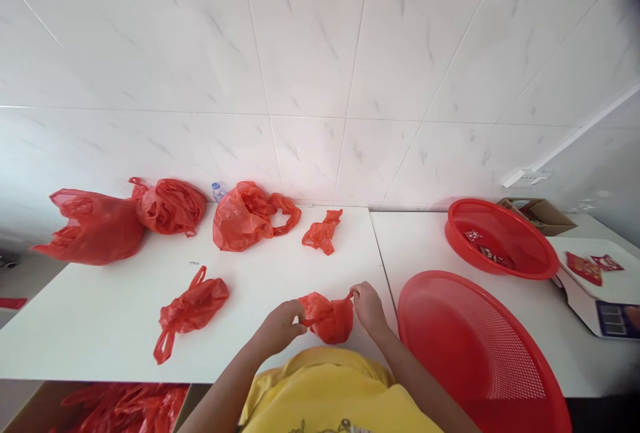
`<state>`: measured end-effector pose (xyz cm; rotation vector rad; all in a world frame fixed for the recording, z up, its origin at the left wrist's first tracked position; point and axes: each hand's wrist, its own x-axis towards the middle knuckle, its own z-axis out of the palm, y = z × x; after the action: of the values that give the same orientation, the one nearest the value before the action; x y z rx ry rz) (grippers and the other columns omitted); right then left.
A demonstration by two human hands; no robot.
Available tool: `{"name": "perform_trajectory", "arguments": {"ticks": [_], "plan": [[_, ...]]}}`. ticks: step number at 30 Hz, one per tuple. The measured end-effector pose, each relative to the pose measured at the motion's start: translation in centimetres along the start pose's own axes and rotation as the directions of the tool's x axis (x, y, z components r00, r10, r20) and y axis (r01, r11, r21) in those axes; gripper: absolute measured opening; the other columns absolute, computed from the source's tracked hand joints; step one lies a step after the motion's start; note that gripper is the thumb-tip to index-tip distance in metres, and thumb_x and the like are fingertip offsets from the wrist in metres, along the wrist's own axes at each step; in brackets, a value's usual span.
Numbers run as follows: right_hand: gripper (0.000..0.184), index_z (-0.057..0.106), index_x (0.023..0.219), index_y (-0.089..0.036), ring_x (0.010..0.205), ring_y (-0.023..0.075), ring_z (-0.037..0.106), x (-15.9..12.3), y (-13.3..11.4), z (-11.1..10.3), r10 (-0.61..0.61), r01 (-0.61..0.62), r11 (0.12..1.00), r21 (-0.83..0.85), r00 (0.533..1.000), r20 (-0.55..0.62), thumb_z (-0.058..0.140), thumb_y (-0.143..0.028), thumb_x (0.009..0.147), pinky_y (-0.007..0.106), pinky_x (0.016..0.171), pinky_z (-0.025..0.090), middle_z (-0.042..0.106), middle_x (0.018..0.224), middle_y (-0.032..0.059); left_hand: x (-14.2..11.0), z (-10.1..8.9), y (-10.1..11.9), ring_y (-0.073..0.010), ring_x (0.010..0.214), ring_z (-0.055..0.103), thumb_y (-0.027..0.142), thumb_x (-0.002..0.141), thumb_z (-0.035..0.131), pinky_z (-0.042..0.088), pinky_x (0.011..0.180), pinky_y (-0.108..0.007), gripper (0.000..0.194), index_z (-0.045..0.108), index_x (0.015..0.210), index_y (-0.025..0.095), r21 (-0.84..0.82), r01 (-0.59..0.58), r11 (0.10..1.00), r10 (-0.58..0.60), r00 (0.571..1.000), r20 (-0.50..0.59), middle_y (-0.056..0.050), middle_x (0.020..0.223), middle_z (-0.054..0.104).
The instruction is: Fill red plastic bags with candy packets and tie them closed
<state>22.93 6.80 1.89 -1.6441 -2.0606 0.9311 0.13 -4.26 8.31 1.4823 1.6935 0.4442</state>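
Note:
A small red plastic bag point(333, 321) with something bulky inside rests at the front of the white table, close to my body. My left hand point(283, 327) pinches one of its handles on the left side. On the other side, my right hand point(369, 306) grips the opposite handle, pulled out to the right. The bag's contents are hidden. Left of my hands lies a knotted red bag point(195, 306) with its loops showing. A small crumpled red bag point(323, 231) sits farther back, near the wall.
Larger red bags point(100, 226) and a plastic bottle point(219, 191) line the wall. To the right stand a big red basket point(450, 339), a red basin point(500, 236) with small packets, a cardboard box point(545, 216) and a scale point(595, 266). Below left, a carton point(30, 413) holds red bags.

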Motion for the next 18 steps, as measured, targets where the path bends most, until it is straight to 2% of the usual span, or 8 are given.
{"name": "perform_trajectory", "arguments": {"ticks": [3, 5, 7, 9, 11, 14, 16, 18], "plan": [[0.033, 0.07, 0.078, -0.017, 0.081, 0.0209, 0.06, 0.1, 0.8, 0.1, 0.038, -0.038, 0.999, -0.008, 0.999, 0.031, 0.037, -0.015, 0.084, 0.032, 0.075, 0.043, 0.065, 0.089, 0.0115, -0.8, -0.1, -0.9, -0.0208, 0.081, 0.059, 0.023, 0.068, 0.06, 0.041, 0.07, -0.031, 0.005, 0.06, 0.073, 0.021, 0.034, 0.126, 0.992, -0.128, 0.986, 0.103, -0.001, 0.086, 0.065], [0.032, 0.071, 0.081, -0.017, 0.083, 0.02, 0.062, 0.3, 1.2, 0.2, 0.049, -0.049, 0.999, 0.005, 0.997, 0.057, 0.038, -0.016, 0.084, 0.031, 0.078, 0.045, 0.066, 0.091, 0.0107, -0.9, 0.3, -1.3, -0.0223, 0.081, 0.06, 0.024, 0.069, 0.059, 0.042, 0.071, -0.032, 0.007, 0.062, 0.075, 0.021, 0.05, 0.149, 0.988, -0.154, 0.98, 0.125, -0.003, 0.088, 0.066], [0.032, 0.07, 0.099, -0.017, 0.095, 0.02, 0.063, 0.4, 1.6, 0.3, 0.048, -0.053, 0.997, 0.055, 0.995, 0.083, 0.042, -0.019, 0.084, 0.03, 0.085, 0.046, 0.067, 0.104, 0.0108, -0.8, 0.7, -1.6, -0.0244, 0.09, 0.061, 0.026, 0.071, 0.058, 0.044, 0.077, -0.035, 0.018, 0.065, 0.087, 0.022, 0.009, 0.124, 0.992, -0.125, 0.99, 0.069, -0.005, 0.099, 0.068], [0.044, 0.06, 0.125, -0.018, 0.113, 0.0215, 0.059, 0.3, 2.2, 0.4, 0.044, -0.066, 0.985, 0.158, 0.99, 0.135, 0.049, -0.028, 0.083, 0.032, 0.094, 0.045, 0.061, 0.127, 0.0117, -0.3, 1.3, -1.8, -0.0263, 0.107, 0.059, 0.029, 0.072, 0.06, 0.045, 0.088, -0.037, 0.039, 0.062, 0.11, 0.022, -0.077, 0.088, 0.993, -0.089, 0.996, -0.011, -0.007, 0.119, 0.063], [0.065, 0.044, 0.142, -0.018, 0.129, 0.0237, 0.049, 0.0, 2.8, 0.6, 0.038, -0.098, 0.959, 0.264, 0.974, 0.222, 0.056, -0.038, 0.081, 0.036, 0.103, 0.041, 0.047, 0.145, 0.0132, 0.4, 1.9, -1.9, -0.0269, 0.124, 0.051, 0.028, 0.069, 0.063, 0.043, 0.099, -0.038, 0.064, 0.051, 0.132, 0.022, -0.139, 0.064, 0.988, -0.073, 0.996, -0.059, -0.01, 0.139, 0.051], [0.082, 0.032, 0.148, -0.013, 0.139, 0.0251, 0.037, -0.9, 3.2, 1.1, 0.048, -0.166, 0.934, 0.315, 0.935, 0.351, 0.06, -0.041, 0.077, 0.039, 0.111, 0.034, 0.036, 0.153, 0.0162, 1.7, 2.9, -1.9, -0.0279, 0.14, 0.035, 0.022, 0.061, 0.067, 0.036, 0.11, -0.037, 0.09, 0.036, 0.146, 0.02, -0.131, 0.053, 0.99, -0.058, 0.998, -0.039, -0.013, 0.156, 0.031], [0.085, 0.033, 0.148, -0.012, 0.14, 0.0262, 0.036, -1.8, 3.1, 1.6, 0.062, -0.191, 0.937, 0.294, 0.915, 0.4, 0.064, -0.037, 0.073, 0.039, 0.112, 0.032, 0.036, 0.153, 0.0174, 2.5, 3.7, -1.8, -0.0302, 0.144, 0.029, 0.021, 0.056, 0.07, 0.037, 0.11, -0.039, 0.103, 0.028, 0.151, 0.022, -0.107, 0.064, 0.992, -0.062, 0.998, 0.023, -0.013, 0.162, 0.015], [0.081, 0.042, 0.143, -0.015, 0.135, 0.0277, 0.041, -2.8, 2.6, 2.1, 0.059, -0.18, 0.95, 0.255, 0.905, 0.421, 0.068, -0.032, 0.067, 0.039, 0.109, 0.035, 0.044, 0.148, 0.016, 3.0, 4.5, -1.8, -0.0326, 0.144, 0.028, 0.021, 0.054, 0.07, 0.041, 0.106, -0.039, 0.109, 0.023, 0.153, 0.025, -0.079, 0.069, 0.995, -0.061, 0.993, 0.101, -0.012, 0.164, 0.003]]}}
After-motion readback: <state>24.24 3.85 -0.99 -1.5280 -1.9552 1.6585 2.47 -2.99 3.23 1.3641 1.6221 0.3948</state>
